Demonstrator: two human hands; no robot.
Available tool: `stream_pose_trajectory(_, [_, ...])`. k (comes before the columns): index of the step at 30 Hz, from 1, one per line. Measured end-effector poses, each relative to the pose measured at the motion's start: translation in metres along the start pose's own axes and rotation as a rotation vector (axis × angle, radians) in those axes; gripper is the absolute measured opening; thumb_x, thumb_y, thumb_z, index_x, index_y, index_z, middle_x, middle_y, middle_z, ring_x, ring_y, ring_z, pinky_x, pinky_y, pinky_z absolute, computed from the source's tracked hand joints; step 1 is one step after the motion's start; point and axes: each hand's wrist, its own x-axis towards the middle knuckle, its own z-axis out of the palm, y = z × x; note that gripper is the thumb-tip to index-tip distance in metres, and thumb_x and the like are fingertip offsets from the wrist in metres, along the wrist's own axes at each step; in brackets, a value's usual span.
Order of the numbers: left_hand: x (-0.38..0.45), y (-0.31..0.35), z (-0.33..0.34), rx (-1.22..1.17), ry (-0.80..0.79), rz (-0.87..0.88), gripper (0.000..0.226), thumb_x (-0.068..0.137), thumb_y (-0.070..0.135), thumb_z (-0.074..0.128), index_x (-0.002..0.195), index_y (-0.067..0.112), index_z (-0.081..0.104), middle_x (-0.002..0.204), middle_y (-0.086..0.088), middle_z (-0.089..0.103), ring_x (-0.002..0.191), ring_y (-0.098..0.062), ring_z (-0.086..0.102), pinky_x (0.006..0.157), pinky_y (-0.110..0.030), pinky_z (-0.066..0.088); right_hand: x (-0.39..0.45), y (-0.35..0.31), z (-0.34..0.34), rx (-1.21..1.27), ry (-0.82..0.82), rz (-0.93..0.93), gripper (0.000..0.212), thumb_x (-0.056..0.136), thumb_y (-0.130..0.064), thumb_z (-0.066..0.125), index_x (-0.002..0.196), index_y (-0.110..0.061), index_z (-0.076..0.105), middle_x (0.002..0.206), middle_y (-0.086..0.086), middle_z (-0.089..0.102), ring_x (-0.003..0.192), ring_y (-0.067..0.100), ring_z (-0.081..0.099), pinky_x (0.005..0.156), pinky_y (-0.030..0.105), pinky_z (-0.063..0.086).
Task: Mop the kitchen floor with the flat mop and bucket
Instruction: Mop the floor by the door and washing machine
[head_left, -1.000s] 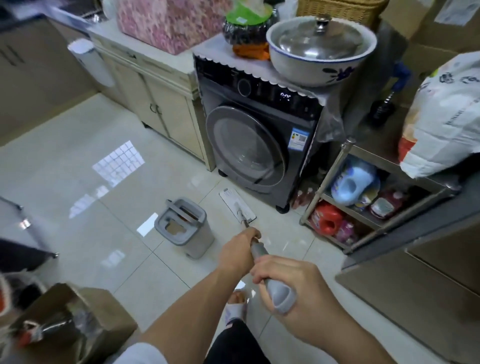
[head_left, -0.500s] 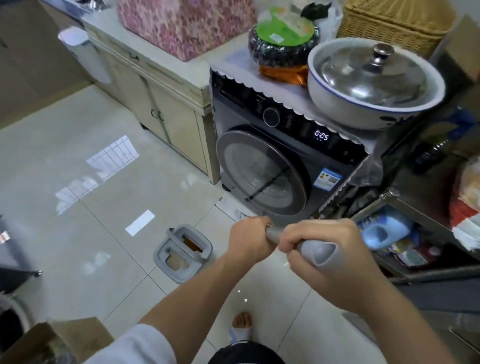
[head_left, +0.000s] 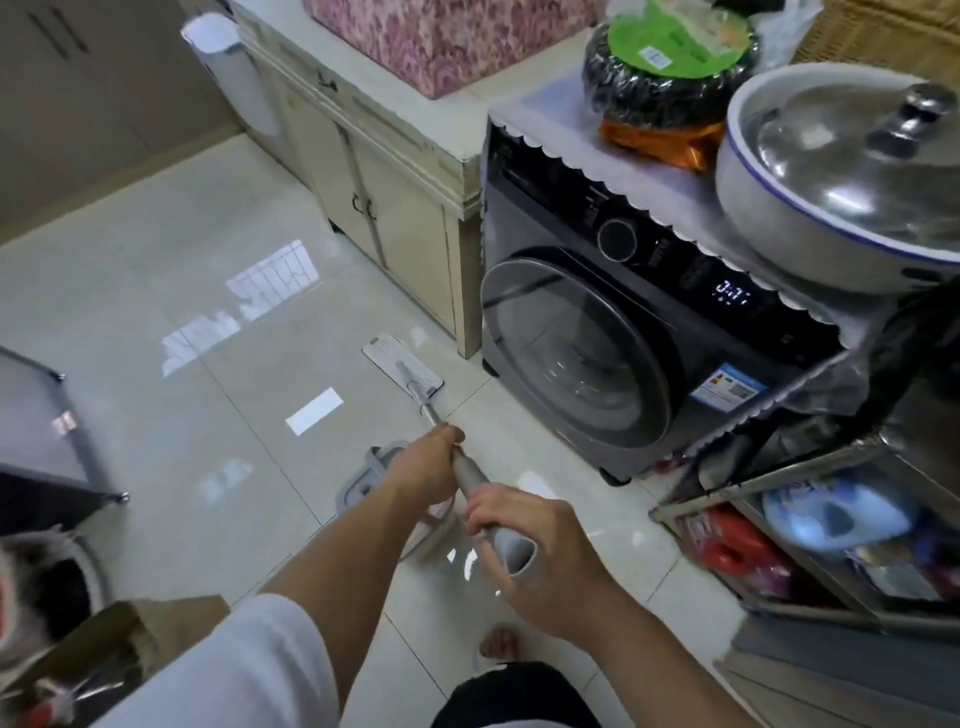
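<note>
The flat mop head (head_left: 402, 362) lies on the glossy tiled floor (head_left: 156, 322), just left of the washing machine and near the cabinet's corner. Its metal handle (head_left: 470, 475) slants back toward me. My left hand (head_left: 428, 467) grips the handle partway down. My right hand (head_left: 540, 556) grips the grey top end of the handle. The grey mop bucket (head_left: 363, 478) stands on the floor under my left forearm, mostly hidden by it.
A dark washing machine (head_left: 613, 364) stands to the right, a cream cabinet (head_left: 384, 197) beside it. A metal shelf rack (head_left: 810, 545) with bottles is at the right. A cardboard box (head_left: 109, 660) sits bottom left, a chair leg (head_left: 88, 457) at the left. My bare foot (head_left: 501, 644) is below.
The mop head has slid left across the floor, from the front of the washing machine toward the cabinet corner. Both hands kept their grip on the handle. The view shifted.
</note>
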Motion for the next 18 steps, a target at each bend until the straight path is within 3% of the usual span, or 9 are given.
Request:
stream_pose_trajectory(3, [-0.003,0.027,0.007,-0.132,0.082,-0.002,0.053,0.088,0.014,0.060,0.138,0.028,0.050,0.137,0.004,0.059,0.115,-0.022,0.062,0.087,-0.031,0.045,0.004,-0.005,-0.038,-0.029,-0.080,-0.017,0.016,0.085,0.007,0.071,0.090,-0.008,0.071,0.103,-0.002,0.074,0.102,0.015,0.072,0.091,0.037,0.058])
stream_pose_trajectory(7, [-0.022,0.076,0.015,-0.171,0.227,0.072,0.041,0.085,0.023,0.064,0.125,0.026,0.058,0.113,0.000,0.069,0.102,-0.024,0.064,0.077,-0.030,0.044,0.005,-0.038,-0.111,-0.122,-0.217,0.088,0.023,0.085,-0.001,0.072,0.089,-0.024,0.073,0.098,-0.004,0.074,0.092,0.019,0.071,0.080,0.041,0.059])
stream_pose_trajectory(12, [-0.060,0.107,0.016,-0.062,0.161,0.207,0.020,0.084,0.037,0.061,0.103,0.029,0.059,0.100,0.004,0.070,0.100,-0.025,0.066,0.073,-0.031,0.044,-0.019,-0.082,-0.153,-0.210,-0.393,0.079,0.021,0.083,-0.011,0.073,0.083,-0.032,0.074,0.089,-0.003,0.073,0.081,0.016,0.071,0.071,0.042,0.060])
stream_pose_trajectory(16, [-0.113,0.162,0.051,-0.297,0.158,0.210,0.059,0.072,0.042,0.050,0.119,0.011,0.068,0.120,-0.009,0.071,0.115,-0.031,0.063,0.093,-0.043,0.051,-0.068,-0.097,-0.187,-0.219,-0.419,-0.001,0.024,0.078,0.001,0.070,0.080,-0.023,0.074,0.077,-0.006,0.071,0.072,0.014,0.068,0.065,0.035,0.058])
stream_pose_trajectory(18, [-0.138,0.187,0.080,-0.418,0.206,0.169,0.052,0.073,0.040,0.054,0.115,0.012,0.068,0.117,-0.010,0.071,0.114,-0.033,0.063,0.094,-0.046,0.052,-0.095,-0.099,-0.205,-0.199,-0.419,-0.011,0.024,0.075,0.000,0.071,0.078,-0.024,0.075,0.077,-0.007,0.072,0.073,0.013,0.069,0.066,0.036,0.058])
